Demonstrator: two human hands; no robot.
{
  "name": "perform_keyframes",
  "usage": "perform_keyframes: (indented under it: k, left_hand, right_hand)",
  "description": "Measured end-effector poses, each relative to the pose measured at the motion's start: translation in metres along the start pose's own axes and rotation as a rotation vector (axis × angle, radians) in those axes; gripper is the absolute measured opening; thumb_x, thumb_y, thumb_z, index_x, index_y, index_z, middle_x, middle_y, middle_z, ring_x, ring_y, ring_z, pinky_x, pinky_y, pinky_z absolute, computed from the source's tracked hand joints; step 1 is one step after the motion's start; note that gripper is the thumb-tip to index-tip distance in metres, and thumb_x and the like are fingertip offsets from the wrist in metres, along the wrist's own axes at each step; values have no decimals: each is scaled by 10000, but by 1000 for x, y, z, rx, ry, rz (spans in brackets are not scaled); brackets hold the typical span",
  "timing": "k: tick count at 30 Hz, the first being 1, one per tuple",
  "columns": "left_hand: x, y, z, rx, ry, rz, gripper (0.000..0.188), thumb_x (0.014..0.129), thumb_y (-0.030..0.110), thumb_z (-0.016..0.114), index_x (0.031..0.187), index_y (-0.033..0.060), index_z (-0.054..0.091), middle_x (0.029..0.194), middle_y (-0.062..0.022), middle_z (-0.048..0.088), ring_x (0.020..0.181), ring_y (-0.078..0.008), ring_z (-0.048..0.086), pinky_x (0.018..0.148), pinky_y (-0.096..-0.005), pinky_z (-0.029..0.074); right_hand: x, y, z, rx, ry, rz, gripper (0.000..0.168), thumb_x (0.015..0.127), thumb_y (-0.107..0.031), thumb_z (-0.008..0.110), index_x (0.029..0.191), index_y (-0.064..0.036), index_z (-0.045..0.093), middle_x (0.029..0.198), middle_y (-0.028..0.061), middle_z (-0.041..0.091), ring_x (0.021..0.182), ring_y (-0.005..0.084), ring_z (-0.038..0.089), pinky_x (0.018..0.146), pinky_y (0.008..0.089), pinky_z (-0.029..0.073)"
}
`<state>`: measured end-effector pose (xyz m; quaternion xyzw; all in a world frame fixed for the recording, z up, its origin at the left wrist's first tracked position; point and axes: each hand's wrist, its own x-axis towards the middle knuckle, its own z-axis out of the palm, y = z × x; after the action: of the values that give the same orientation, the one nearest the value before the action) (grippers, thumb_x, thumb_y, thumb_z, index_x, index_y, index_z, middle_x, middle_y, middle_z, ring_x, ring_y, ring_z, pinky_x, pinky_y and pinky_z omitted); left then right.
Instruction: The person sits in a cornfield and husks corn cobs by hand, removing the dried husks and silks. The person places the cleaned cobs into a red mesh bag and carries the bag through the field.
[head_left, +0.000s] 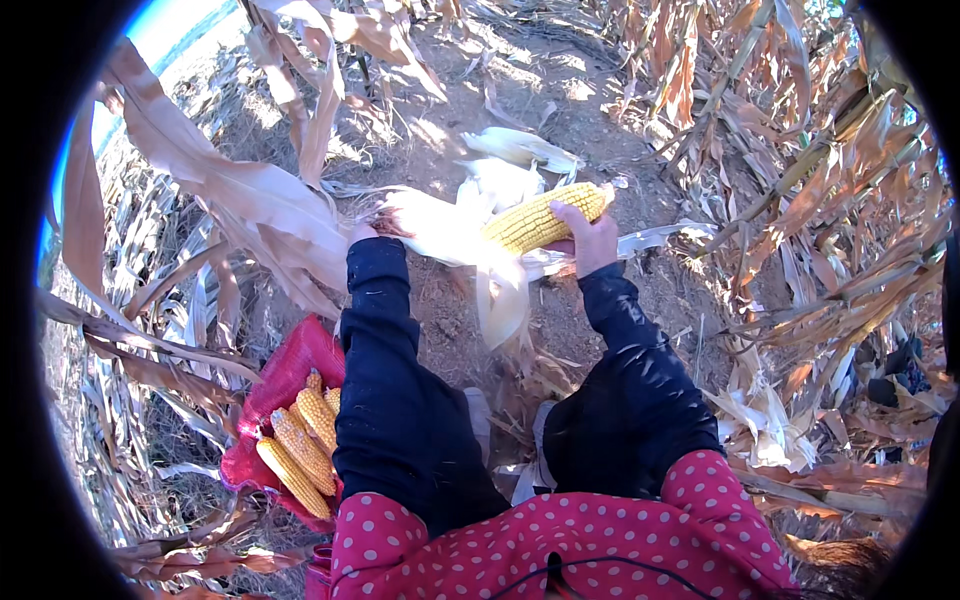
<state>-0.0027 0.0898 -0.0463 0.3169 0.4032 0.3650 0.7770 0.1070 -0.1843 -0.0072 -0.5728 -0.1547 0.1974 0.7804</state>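
A yellow ear of corn, bared of its husk along most of its length, is held in my right hand near its right end. My thumb lies over the kernels. Pale, sunlit husk spreads from the ear's left end, with one strip hanging down. Dark reddish silk shows at the husk's left tip. My left hand is beside that tip, largely hidden behind its dark sleeve cuff, so its fingers and grip are not visible.
To my left, a red mesh sack contains several husked corn ears. Dry corn leaves reach in at the left. Dry stalks lean along the right. Loose husks lie on the bare soil ahead.
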Motion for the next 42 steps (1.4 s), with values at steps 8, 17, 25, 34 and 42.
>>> perform_keyframes:
  k: [8, 17, 25, 34, 42]
  left_hand:
    - [19, 11, -22, -64, 221, -146, 364, 921, 316, 355, 990, 55, 598, 934, -148, 626, 907, -270, 595, 824, -450, 443]
    - [-72, 4, 28, 545, -850, -395, 572, 828, 531, 499, 1093, 27, 539, 1005, -107, 603, 873, -225, 597, 783, -408, 480]
    - [-80, -5, 31, 290, -867, 64, 383, 780, 66, 598, 1129, -28, 469, 956, -109, 590, 834, -164, 597, 752, -303, 497]
    - [-124, -1, 39, 646, -795, 686, 431, 636, 22, 660, 1034, -15, 501, 875, -90, 617, 794, -155, 609, 704, -279, 494]
    - [-139, -7, 42, 904, -698, 980, 415, 576, 93, 709, 964, 27, 574, 876, -107, 603, 783, -221, 619, 709, -306, 495]
  right_hand:
    - [3, -21, -15, 236, 124, -105, 367, 751, -85, 640, 1046, 56, 473, 971, 165, 593, 862, 235, 622, 692, 330, 554]
    - [-21, -17, 26, -449, -135, -953, 486, 716, -47, 662, 1152, 25, 460, 1178, 179, 489, 1058, 275, 517, 891, 352, 428]
    - [-47, -5, 37, -701, -534, -840, 482, 655, 98, 515, 1110, -61, 523, 1140, 154, 505, 1029, 313, 518, 872, 368, 434]
    - [-22, -10, 28, -226, -106, -65, 239, 841, -199, 594, 918, 28, 588, 802, 71, 620, 631, 85, 554, 542, 207, 468]
    - [-10, -32, 26, 112, -172, 175, 318, 805, -275, 645, 900, 23, 588, 793, 64, 595, 609, 100, 545, 509, 210, 445]
